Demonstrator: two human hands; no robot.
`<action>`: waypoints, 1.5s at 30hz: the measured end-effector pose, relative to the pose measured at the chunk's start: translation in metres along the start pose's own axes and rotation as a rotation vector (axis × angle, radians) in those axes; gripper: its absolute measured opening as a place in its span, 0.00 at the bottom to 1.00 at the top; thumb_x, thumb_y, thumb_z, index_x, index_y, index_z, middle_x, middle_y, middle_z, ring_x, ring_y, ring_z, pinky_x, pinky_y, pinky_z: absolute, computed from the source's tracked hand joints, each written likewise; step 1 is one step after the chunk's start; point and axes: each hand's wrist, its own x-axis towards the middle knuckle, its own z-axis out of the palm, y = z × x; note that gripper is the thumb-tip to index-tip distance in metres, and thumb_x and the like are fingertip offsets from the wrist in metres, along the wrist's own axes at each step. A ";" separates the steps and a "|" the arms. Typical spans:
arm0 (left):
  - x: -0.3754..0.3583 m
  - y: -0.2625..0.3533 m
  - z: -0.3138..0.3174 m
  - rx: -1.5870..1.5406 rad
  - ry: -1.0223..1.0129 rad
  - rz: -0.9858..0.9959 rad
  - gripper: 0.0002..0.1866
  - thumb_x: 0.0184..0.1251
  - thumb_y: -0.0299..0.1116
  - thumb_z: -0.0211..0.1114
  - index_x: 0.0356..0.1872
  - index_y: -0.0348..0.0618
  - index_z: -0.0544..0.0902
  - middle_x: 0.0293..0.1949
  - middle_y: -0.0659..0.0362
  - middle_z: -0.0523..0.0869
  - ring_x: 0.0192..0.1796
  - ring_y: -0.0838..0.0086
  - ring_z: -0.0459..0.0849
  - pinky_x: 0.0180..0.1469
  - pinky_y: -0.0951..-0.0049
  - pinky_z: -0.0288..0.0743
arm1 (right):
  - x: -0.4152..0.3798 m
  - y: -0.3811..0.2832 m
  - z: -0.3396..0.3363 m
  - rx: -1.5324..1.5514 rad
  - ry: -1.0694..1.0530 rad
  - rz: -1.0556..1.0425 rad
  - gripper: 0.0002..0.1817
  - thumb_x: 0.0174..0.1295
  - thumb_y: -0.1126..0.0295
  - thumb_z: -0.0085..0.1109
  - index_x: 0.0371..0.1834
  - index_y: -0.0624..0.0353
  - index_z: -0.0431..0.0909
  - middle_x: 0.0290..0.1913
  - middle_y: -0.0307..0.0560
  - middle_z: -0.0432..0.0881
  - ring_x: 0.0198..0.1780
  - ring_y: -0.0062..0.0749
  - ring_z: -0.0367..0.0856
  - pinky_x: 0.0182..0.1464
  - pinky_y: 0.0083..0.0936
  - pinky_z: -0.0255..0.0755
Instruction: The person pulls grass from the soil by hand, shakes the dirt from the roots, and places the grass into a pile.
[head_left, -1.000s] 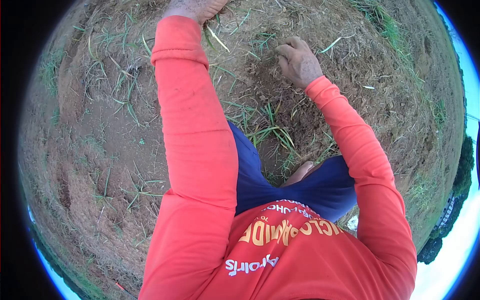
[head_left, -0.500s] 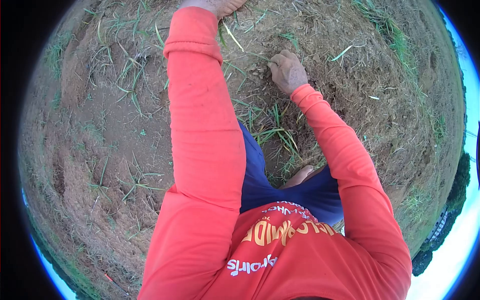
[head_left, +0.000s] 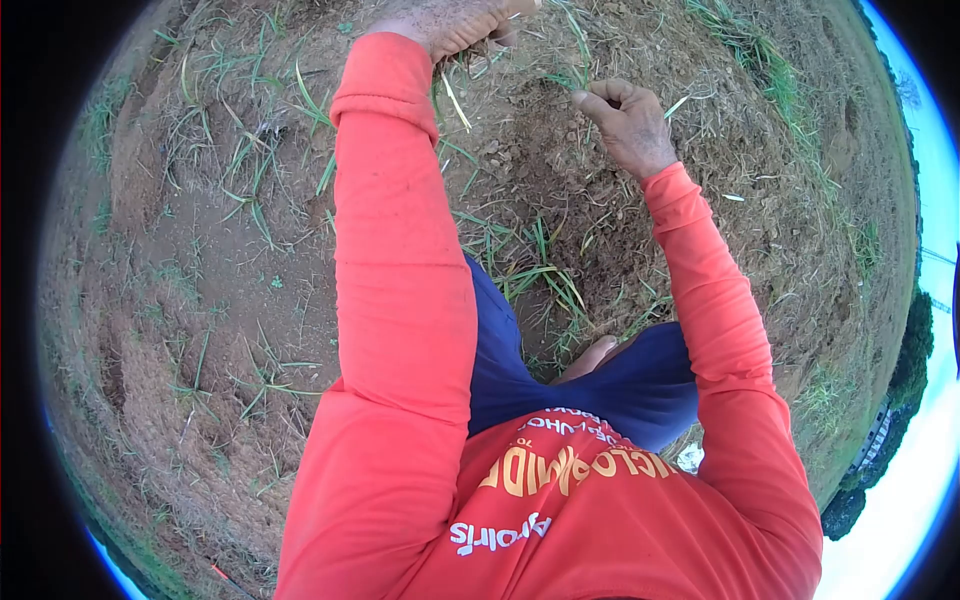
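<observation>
My left hand [head_left: 450, 24] is at the top edge of the view, partly cut off, its visible fingers curled together. Some dry brown strands show just beneath it, but what it grips is hidden. To its right, my right hand [head_left: 634, 128] is closed in a pinch, thumb against bent fingers. At its fingertips is a thin tuft of green grass [head_left: 578, 74], with a blade running up toward the top edge. Below this hand lies loose, dug-up soil [head_left: 560, 150] mixed with dry straw.
Green grass clumps [head_left: 545, 275] grow between my legs, near a bare foot [head_left: 588, 358]. More tufts [head_left: 265, 375] stand on the left soil. A grassy strip [head_left: 755, 50] runs along the upper right. Trees [head_left: 905, 390] line the far right edge.
My right hand has risen up and to the right from the soil, now with green grass at its fingertips. My left hand has come slightly further into view.
</observation>
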 end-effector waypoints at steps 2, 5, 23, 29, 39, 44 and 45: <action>0.024 -0.016 0.023 0.132 0.094 0.037 0.31 0.62 0.59 0.71 0.44 0.34 0.89 0.34 0.47 0.91 0.37 0.59 0.90 0.42 0.57 0.81 | 0.002 -0.031 -0.010 0.165 0.013 0.051 0.16 0.69 0.59 0.69 0.47 0.63 0.90 0.32 0.32 0.85 0.35 0.15 0.76 0.41 0.21 0.72; 0.054 -0.036 0.058 -0.330 -0.120 0.162 0.29 0.68 0.56 0.66 0.47 0.35 0.87 0.42 0.54 0.91 0.40 0.69 0.89 0.45 0.66 0.82 | 0.017 -0.070 -0.001 0.391 0.026 -0.084 0.14 0.71 0.62 0.68 0.47 0.63 0.90 0.32 0.32 0.83 0.35 0.16 0.76 0.40 0.22 0.72; 0.003 -0.252 0.079 0.401 0.365 -0.586 0.28 0.73 0.56 0.62 0.55 0.38 0.85 0.62 0.37 0.83 0.63 0.46 0.84 0.66 0.51 0.78 | -0.063 0.019 -0.068 -0.108 -0.428 0.215 0.18 0.70 0.64 0.64 0.54 0.68 0.86 0.48 0.49 0.89 0.52 0.32 0.85 0.58 0.30 0.75; -0.017 -0.230 0.095 0.382 0.391 -0.585 0.27 0.71 0.50 0.67 0.62 0.40 0.81 0.59 0.40 0.86 0.63 0.47 0.85 0.63 0.50 0.80 | -0.081 0.044 -0.092 -0.129 -0.410 0.250 0.18 0.69 0.64 0.63 0.54 0.67 0.86 0.48 0.52 0.90 0.51 0.34 0.87 0.57 0.31 0.76; -0.008 -0.245 0.100 0.347 0.259 -0.676 0.25 0.71 0.50 0.65 0.53 0.37 0.88 0.55 0.40 0.88 0.60 0.46 0.87 0.63 0.51 0.80 | -0.089 0.046 -0.105 -0.180 -0.434 0.147 0.18 0.70 0.66 0.63 0.56 0.69 0.84 0.38 0.37 0.85 0.38 0.20 0.79 0.44 0.24 0.75; 0.000 -0.297 0.082 0.407 0.203 -0.583 0.29 0.68 0.54 0.68 0.50 0.33 0.88 0.55 0.37 0.88 0.60 0.45 0.86 0.63 0.53 0.80 | -0.095 0.036 -0.118 -0.175 -0.429 0.173 0.19 0.68 0.63 0.62 0.54 0.68 0.86 0.49 0.55 0.90 0.52 0.42 0.87 0.59 0.33 0.75; 0.000 -0.298 0.079 0.402 0.233 -0.569 0.29 0.67 0.54 0.68 0.49 0.32 0.89 0.54 0.36 0.88 0.60 0.45 0.86 0.63 0.53 0.80 | -0.096 0.036 -0.119 -0.201 -0.417 0.153 0.19 0.68 0.63 0.62 0.54 0.68 0.86 0.49 0.55 0.89 0.52 0.42 0.87 0.59 0.33 0.75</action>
